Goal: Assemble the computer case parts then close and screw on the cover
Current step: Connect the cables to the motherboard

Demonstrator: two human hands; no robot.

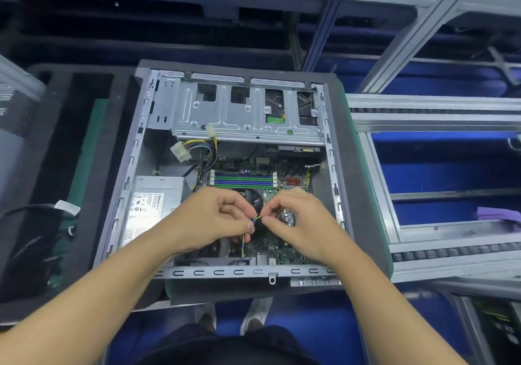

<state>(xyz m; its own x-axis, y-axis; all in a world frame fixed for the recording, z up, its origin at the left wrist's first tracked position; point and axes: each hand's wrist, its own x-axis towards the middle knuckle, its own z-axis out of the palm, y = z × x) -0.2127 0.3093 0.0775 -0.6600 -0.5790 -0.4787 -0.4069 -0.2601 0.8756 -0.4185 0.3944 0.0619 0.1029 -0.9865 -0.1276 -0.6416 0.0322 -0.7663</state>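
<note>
**Both hands on a fan lead, inside the open case**

Left hand [211, 220] and right hand [301, 220] meet fingertip to fingertip over the middle of the open grey sheet-metal computer case [214, 273], which lies flat on its side on a dark grey foam pad [361, 172].

Each hand pinches the thin twisted blue-and-yellow wire lead [244, 240] between thumb and forefinger; other fingers curled in. The pinch points almost touch. From the left hand the lead hangs down toward the near wall of the case.

Directly under the hands: green motherboard [270, 247]. Just beyond the knuckles, a round black cooler fan [255, 196], partly hidden, then the row of blue and green memory slots [242, 180].

Left of the left hand: silver power supply box with white label [152, 203]. Beyond it, loose white plastic connectors on yellow and black cables [179, 151].

Far end of the case, well beyond both hands: bare metal drive cage [242, 110].

Right of the right hand, outside the case: grey roller conveyor frame [451, 251], with a purple cloth [499, 215] past it.
</note>
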